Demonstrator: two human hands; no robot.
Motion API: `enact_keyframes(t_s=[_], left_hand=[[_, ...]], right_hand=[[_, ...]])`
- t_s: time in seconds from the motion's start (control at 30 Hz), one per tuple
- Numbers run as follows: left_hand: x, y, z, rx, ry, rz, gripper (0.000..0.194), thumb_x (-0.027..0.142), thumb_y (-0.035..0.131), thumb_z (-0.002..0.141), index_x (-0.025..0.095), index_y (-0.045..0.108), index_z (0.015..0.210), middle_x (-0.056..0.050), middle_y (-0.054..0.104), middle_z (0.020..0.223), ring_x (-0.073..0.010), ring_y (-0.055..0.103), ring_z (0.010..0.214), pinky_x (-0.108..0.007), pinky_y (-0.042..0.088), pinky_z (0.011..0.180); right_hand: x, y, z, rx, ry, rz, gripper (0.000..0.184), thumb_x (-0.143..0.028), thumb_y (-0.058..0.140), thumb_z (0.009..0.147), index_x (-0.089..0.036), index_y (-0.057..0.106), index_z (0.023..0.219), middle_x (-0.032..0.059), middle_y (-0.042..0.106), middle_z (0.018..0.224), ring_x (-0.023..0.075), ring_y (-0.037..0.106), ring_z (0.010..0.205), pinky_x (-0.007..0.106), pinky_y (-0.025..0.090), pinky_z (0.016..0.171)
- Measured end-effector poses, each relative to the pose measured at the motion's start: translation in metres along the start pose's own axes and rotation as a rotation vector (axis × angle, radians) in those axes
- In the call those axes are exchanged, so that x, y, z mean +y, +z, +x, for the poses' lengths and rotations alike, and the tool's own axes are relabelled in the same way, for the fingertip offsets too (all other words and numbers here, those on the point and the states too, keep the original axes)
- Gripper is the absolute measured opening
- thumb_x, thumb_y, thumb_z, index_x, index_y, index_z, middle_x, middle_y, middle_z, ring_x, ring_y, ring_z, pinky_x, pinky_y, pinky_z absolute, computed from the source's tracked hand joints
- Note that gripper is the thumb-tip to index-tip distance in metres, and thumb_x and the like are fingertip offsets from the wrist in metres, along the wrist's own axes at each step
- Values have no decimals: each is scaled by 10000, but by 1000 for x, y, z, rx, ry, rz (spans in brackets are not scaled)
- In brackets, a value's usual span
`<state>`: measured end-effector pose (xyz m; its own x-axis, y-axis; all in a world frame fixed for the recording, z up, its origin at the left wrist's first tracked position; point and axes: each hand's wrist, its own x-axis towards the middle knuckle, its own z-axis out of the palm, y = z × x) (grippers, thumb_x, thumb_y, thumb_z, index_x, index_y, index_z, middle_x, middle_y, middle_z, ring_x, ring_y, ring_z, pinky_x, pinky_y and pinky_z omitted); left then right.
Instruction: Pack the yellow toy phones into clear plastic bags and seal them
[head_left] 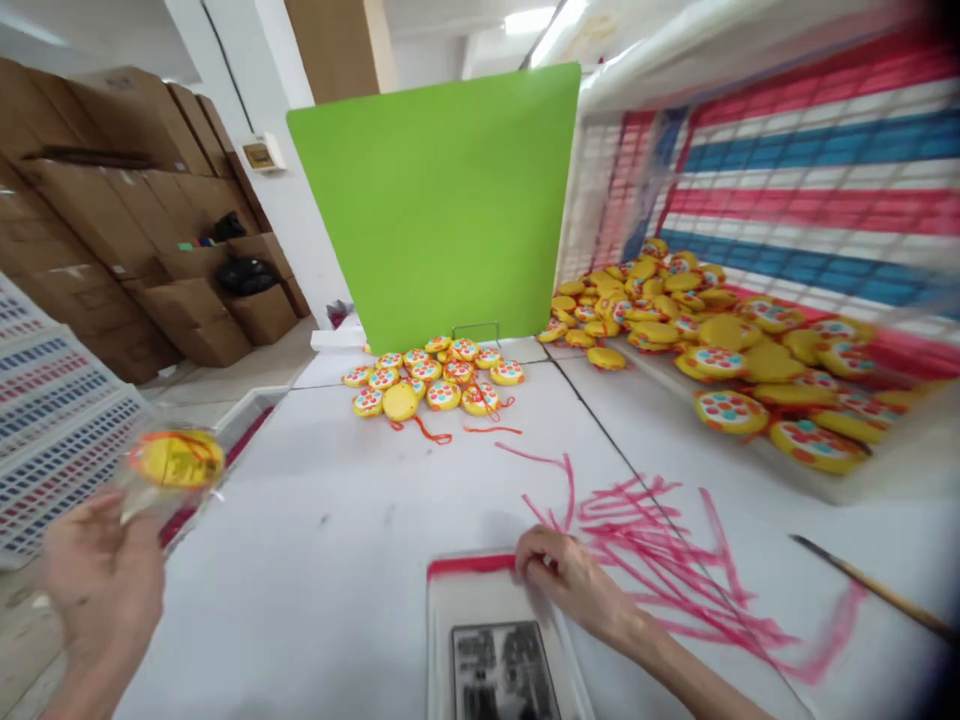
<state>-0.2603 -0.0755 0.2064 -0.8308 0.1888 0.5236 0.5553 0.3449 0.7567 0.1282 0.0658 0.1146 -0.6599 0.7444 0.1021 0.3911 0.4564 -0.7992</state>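
Note:
My left hand (105, 575), slightly blurred, grips a clear plastic bag by its lower end at the left. Inside that bag is a round yellow toy (180, 458) with an orange cord. My right hand (562, 570) is closed at the top right corner of a flat clear bag (439, 640), which has black print and a red strip (472, 565) along its top edge. The fingertips touch the strip's right end; exactly what they pinch is partly hidden. Several loose pink strips (660, 560) lie scattered beside my right hand.
Several yellow toys with coloured dots (442, 395) lie mid-table, some with orange cords. A larger heap (750, 365) fills the right side. A green board (450, 210) stands behind. A pointed tool (862, 575) lies right. White crates (52, 420) and cartons (97, 220) stand left.

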Motion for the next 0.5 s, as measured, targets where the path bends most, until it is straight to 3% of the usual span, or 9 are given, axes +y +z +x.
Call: enact_keyframes(t_s=[0.07,0.1,0.23,0.37,0.5], left_hand=[[-10,15,8,-113,115,110,398,444,492,742,262,466,1095,30,574,1185,-271,570,967,-462,469,803],[-14,28,5,-230,138,148,426,475,478,748,252,476,1110,-1,582,1165,-269,583,923,-448,479,789],[-15,100,-19,-567,53,113,547,571,423,767,197,511,1157,-89,637,1052,-270,609,810,-422,481,758],[-1,168,-22,-659,68,48,526,554,434,778,183,566,1126,-114,632,1130,-294,576,1029,-418,412,911],[10,224,5,-689,107,60,541,548,401,806,168,561,1156,-130,613,1181,-297,525,1139,-396,380,951]], right_hand=[[1,7,19,21,-26,-46,271,-3,409,692,-169,618,736,23,650,764,141,597,687,238,434,658],[2,12,32,28,-53,-64,263,-15,423,706,-170,625,771,26,655,787,139,597,683,242,438,674],[11,33,101,29,-172,-148,200,-89,469,773,-171,635,848,22,662,788,124,587,647,221,436,657],[25,46,172,102,-169,-232,175,-110,468,776,-144,639,765,43,653,730,150,580,672,234,420,658],[38,50,206,147,-155,-222,197,-160,447,802,-139,625,721,48,642,686,155,570,632,235,414,620]])
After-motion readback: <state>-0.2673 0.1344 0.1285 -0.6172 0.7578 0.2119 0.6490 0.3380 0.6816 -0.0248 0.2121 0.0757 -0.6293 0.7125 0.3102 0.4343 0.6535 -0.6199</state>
